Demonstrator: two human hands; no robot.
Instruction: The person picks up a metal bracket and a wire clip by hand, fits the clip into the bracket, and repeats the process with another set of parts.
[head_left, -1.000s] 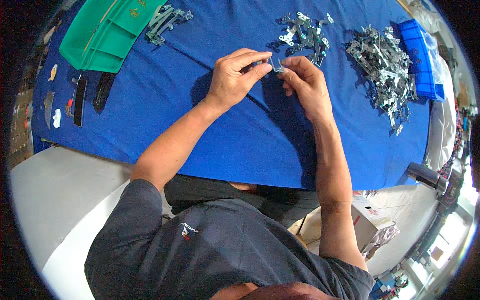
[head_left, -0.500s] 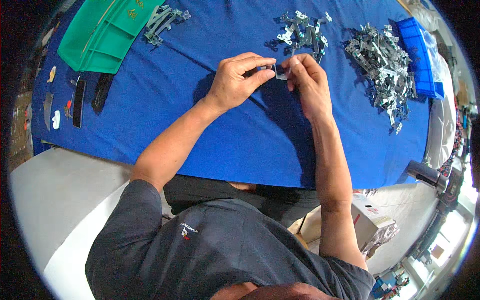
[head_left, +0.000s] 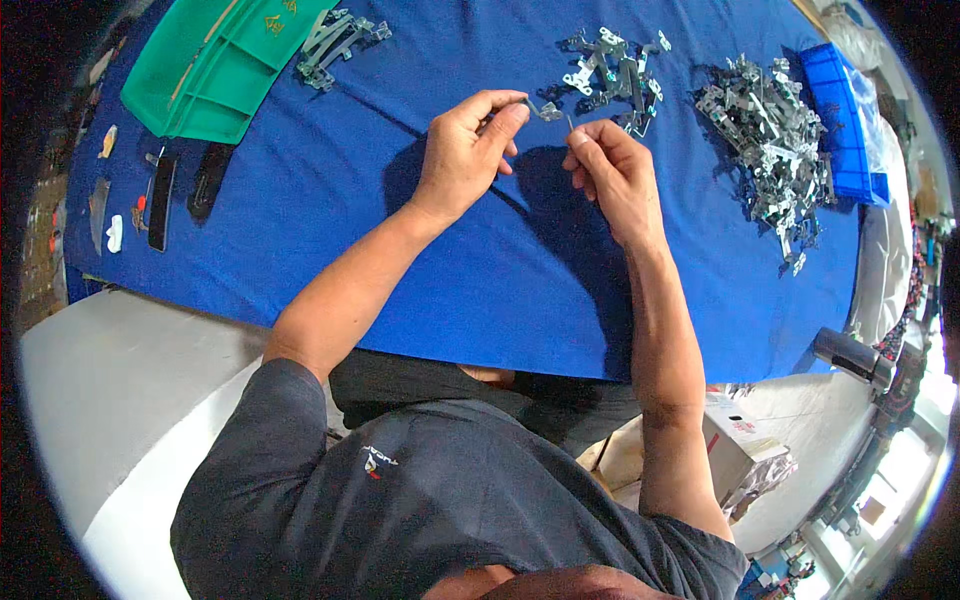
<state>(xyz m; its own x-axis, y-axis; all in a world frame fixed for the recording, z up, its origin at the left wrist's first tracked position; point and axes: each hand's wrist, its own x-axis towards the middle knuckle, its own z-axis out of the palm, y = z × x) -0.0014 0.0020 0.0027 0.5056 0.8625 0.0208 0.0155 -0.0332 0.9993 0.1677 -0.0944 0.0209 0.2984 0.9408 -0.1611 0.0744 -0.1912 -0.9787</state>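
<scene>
Over the blue cloth, my left hand pinches a small bent metal bracket between thumb and fingertips, its free end pointing right. A little to the right, my right hand is closed on a thin rod-like tool; only its slim tip shows above the fingers. The tip is close to the bracket but looks apart from it. Just beyond my hands lies a loose group of similar metal brackets. Farther right is a larger heap of brackets.
A green plastic bin stands at the far left, with a few brackets beside it. Near it lie a dark phone-like slab, a black object and a white scrap. A blue bin borders the right-hand heap.
My hands have drawn slightly apart. The left hand has turned and tilted the bracket, and the right hand with the rod-like tool has dropped a little toward me.
</scene>
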